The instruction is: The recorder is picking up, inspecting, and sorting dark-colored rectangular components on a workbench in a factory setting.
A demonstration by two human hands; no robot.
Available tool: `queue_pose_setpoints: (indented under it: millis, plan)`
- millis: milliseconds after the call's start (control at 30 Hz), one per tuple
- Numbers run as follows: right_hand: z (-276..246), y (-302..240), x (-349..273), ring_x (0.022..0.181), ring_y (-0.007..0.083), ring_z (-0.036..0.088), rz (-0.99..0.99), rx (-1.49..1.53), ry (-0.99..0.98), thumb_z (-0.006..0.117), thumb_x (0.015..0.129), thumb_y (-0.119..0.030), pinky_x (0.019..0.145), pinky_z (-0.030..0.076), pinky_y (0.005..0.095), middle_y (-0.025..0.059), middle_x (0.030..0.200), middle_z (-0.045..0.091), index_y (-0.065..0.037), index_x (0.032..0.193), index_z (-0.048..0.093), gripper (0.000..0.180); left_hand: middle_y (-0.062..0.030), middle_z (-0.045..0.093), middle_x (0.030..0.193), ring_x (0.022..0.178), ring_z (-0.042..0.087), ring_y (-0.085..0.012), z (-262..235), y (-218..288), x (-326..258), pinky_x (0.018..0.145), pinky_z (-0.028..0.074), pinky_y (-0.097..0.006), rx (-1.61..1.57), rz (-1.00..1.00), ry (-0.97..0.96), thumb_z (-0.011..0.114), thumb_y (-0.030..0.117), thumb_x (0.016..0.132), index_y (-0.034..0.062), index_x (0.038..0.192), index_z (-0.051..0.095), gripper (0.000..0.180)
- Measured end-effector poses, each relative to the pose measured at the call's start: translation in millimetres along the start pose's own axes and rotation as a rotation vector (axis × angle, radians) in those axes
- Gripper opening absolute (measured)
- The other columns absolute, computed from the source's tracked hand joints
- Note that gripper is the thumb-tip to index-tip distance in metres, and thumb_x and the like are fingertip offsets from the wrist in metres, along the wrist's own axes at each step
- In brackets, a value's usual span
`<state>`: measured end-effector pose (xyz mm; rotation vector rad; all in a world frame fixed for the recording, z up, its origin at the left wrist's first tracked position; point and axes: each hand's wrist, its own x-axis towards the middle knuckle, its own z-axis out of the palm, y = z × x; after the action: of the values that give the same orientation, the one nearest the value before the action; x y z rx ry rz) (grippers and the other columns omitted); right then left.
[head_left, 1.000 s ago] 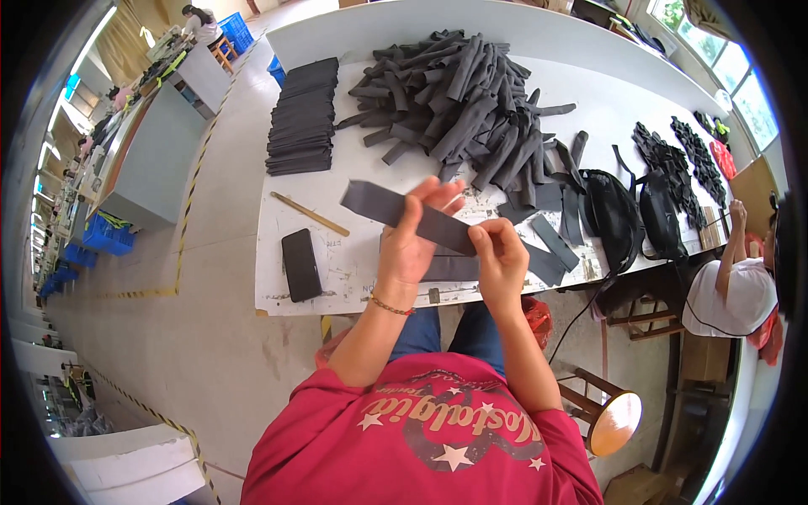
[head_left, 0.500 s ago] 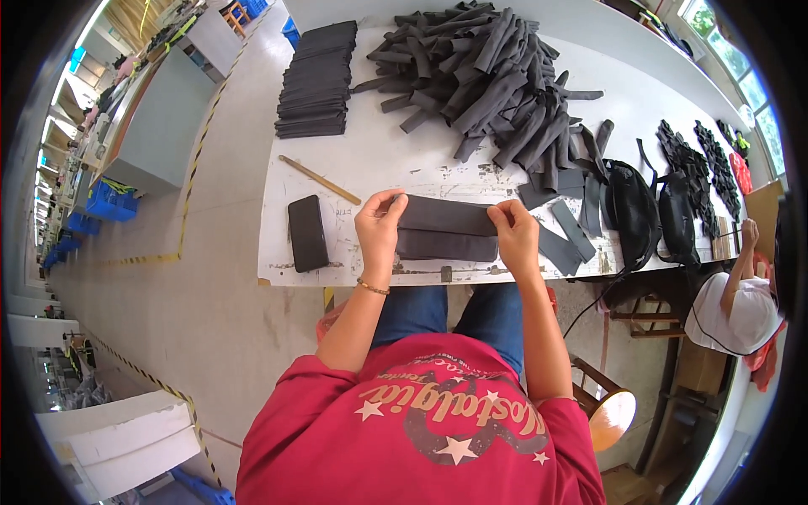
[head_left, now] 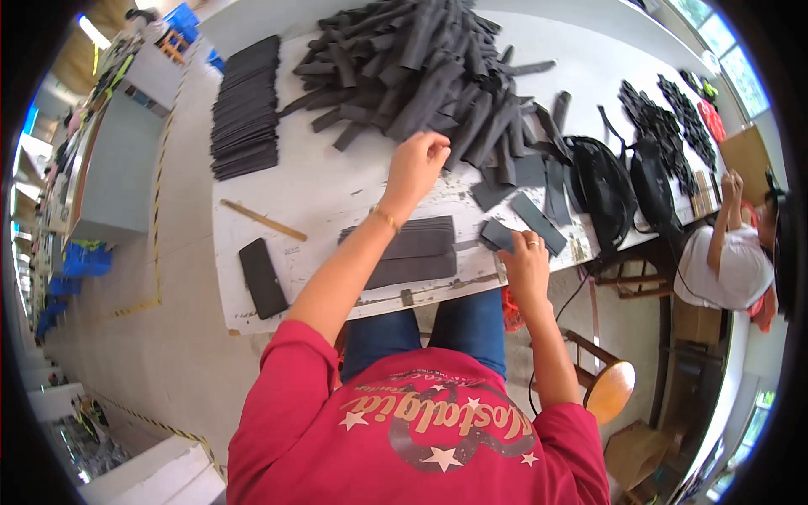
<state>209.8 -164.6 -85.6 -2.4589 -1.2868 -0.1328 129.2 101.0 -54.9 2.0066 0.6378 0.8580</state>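
Observation:
My left hand (head_left: 419, 168) reaches across to the near edge of a large heap of dark grey fabric strips (head_left: 421, 50). Its fingers are bent together, and what lies between them, if anything, is hidden. On the near table edge my right hand (head_left: 528, 268) rests its fingertips by flat grey fabric pieces (head_left: 498, 236), thumb and fingers apart. Between my arms lies a neat stack of folded dark grey strips (head_left: 412, 252), partly covered by my left forearm.
A black phone (head_left: 263, 278) and a wooden stick (head_left: 263, 220) lie at the left of the white table (head_left: 311, 181). Behind them stands a long row of stacked strips (head_left: 246, 109). Black bags (head_left: 602, 194) lie at the right, near a seated co-worker (head_left: 728, 261). A wooden stool (head_left: 610, 391) stands lower right.
Both hands have let go of the folded strip, which now lies on the table. My left hand has moved up to the heap, my right toward the flat pieces. The view has shifted.

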Motion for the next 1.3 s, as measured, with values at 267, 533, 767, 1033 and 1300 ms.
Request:
queue_pose_setpoints:
  millis: [267,533,767,1033,1300]
  plan:
    - [18,27,-8,0.094,0.0266,0.055,-0.463,-0.364,-0.158,0.059,0.083,-0.011,0.077,0.046,0.0386,0.0126,0.094,0.057,0.002,0.101,0.058,0.023,-0.0166,0.07,0.087,0.089,0.067,-0.0336,71,-45,38,0.076,0.054,-0.041,0.455,-0.165,-0.03,0.074,0.024,0.081,0.0006,0.094,0.066,0.028]
    - [-10,22,11,0.093,0.0412,0.053,-0.248,0.255,0.057,0.065,0.079,0.001,0.083,0.045,0.0471,0.0196,0.1,0.056,-0.001,0.101,0.047,0.029,-0.0137,0.069,0.09,0.076,0.07,-0.0223,0,25,-1,0.07,0.057,-0.034,-0.809,-0.506,-0.213,0.058,0.013,0.096,-0.0056,0.104,0.06,0.02]
    - [-70,-57,13,0.083,0.0384,0.052,-0.186,0.639,0.002,0.073,0.081,-0.007,0.072,0.045,0.0429,0.0182,0.092,0.05,-0.001,0.101,0.044,0.036,-0.0196,0.068,0.103,0.093,0.07,-0.0292,-43,59,-67,0.081,0.059,-0.037,-1.061,-0.54,0.076,0.061,0.013,0.095,-0.0028,0.106,0.058,0.019]
    - [-81,-85,3,0.093,0.0353,0.054,-0.389,0.628,0.199,0.073,0.079,-0.006,0.083,0.045,0.0419,0.016,0.109,0.059,-0.003,0.125,0.058,0.049,-0.0185,0.069,0.1,0.09,0.071,-0.0281,-66,70,-88,0.082,0.059,-0.036,-1.116,-0.544,0.191,0.063,0.012,0.094,-0.0027,0.101,0.056,0.018]
    - [-82,-101,11,0.09,0.027,0.056,-0.387,0.511,0.363,0.073,0.075,-0.003,0.076,0.043,0.0384,0.0064,0.1,0.06,-0.005,0.104,0.069,0.029,-0.0172,0.069,0.1,0.087,0.071,-0.0265,-66,73,-96,0.079,0.06,-0.036,-1.169,-0.58,0.109,0.065,0.011,0.092,-0.0001,0.101,0.056,0.017]
